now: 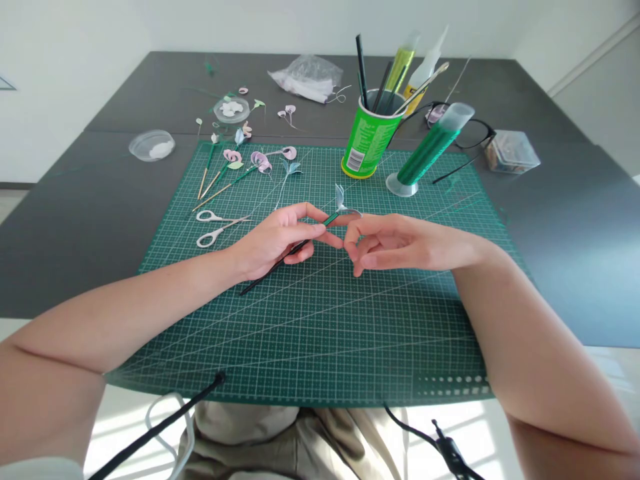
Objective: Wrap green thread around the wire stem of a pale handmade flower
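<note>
Petals (339, 197) are crowning the dark stick (269, 272) the left hand (267, 241) is pinching above the mat (300, 333); the right hand (405, 243) is curling nearby, grip unclear; stemmed flowers (233, 156) are lying assembled, white pieces (231, 109) loose.

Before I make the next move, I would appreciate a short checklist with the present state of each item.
1. Left hand grips the dark stick: ok.
2. Pale flower head at the stick's far end: ok.
3. Right hand holding a fine thread: cannot tell, too small to see.
4. Scissors on the mat, beside the left hand: ok.
5. Purple flowers kept off the mat: not ok, some lie at its far left.
6. White-nozzled bottle capped: cannot tell.
</note>
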Available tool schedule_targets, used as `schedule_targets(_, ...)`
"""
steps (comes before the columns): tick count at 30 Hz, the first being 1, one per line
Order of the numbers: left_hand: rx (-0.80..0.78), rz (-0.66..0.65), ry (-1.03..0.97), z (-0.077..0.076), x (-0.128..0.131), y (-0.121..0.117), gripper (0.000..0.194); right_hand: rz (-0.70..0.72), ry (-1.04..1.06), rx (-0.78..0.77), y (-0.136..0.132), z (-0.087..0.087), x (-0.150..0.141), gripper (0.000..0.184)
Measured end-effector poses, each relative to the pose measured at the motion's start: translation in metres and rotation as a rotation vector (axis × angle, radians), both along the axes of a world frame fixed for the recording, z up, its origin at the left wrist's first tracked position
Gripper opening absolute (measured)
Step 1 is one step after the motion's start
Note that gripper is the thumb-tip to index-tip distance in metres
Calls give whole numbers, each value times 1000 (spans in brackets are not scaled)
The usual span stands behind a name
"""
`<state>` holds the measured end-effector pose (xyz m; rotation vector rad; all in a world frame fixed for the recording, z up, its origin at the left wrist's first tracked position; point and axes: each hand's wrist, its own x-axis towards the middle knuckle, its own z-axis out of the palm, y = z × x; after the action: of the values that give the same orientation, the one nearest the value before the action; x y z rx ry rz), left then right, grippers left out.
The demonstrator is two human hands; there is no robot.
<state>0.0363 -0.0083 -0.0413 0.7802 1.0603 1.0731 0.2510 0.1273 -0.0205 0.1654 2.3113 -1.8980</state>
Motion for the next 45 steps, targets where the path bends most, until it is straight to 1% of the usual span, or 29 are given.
schedule_targets(3,3,1,-10,0,-1,-1,23,35,3,-14,0,0,0,33)
schedule_targets(5,1,0,-14,0,-1,-1,25,64,-29,24,1,2,1,35)
schedule_targets(7,-7,-1,-18,0,-2,-2,26,49,-68,90,2,5,2,35)
schedule_targets(9,-18,4,-29,0,-2,-1,26,-23,-59,173,3,5,4,31)
schedule_targets(11,-26,8,-55,0,-3,-1,26,-125,-26,237,3,1,3,27)
schedule_targets(13,-30,11,-88,0,-3,0,25,-235,-18,235,1,-6,0,29)
schedule_targets(16,-24,30,-132,2,-3,0,20,-349,-41,128,-3,-15,-7,42)
schedule_targets(18,-12,40,-161,3,-3,0,17,-380,-19,16,-7,-19,-13,48)
schedule_targets(22,1,44,-193,5,-3,0,15,-367,37,-251,-11,-23,-22,56)
schedule_targets(24,0,52,-195,5,-3,0,14,-347,41,-322,-12,-25,-23,62)
schedule_targets(25,1,54,-201,5,-3,0,14,-339,43,-331,-12,-26,-24,61)
schedule_targets(26,3,54,-209,5,-3,0,13,-332,49,-323,-11,-27,-24,57)
schedule_targets(29,-7,64,-233,5,-3,0,11,-329,76,-248,-11,-29,-24,36)
schedule_targets(30,-15,71,-238,5,-3,0,11,-340,78,-220,-10,-29,-24,33)
schedule_targets(33,-31,93,-249,6,-3,1,11,-405,77,-127,-9,-25,-22,37)
schedule_targets(36,-30,93,-263,7,-3,2,11,-488,72,71,-7,-21,-21,40)
schedule_targets(38,-28,87,-273,7,-3,3,11,-570,98,218,-5,-20,-20,34)
schedule_targets(39,-28,85,-278,7,-3,3,10,-620,114,259,-5,-20,-20,28)
schedule_targets(40,-30,82,-282,7,-3,3,10,-665,129,269,-6,-20,-19,23)
schedule_targets(41,-33,82,-284,6,-3,2,10,-694,137,246,-6,-20,-20,22)
schedule_targets(42,-37,81,-285,6,-3,2,10,-696,138,195,-8,-21,-20,31)
schedule_targets(43,-40,77,-285,6,-3,2,10,-664,132,127,-9,-21,-21,44)
schedule_targets(45,-38,64,-289,7,-4,2,10,-530,117,-19,-13,-23,-24,69)
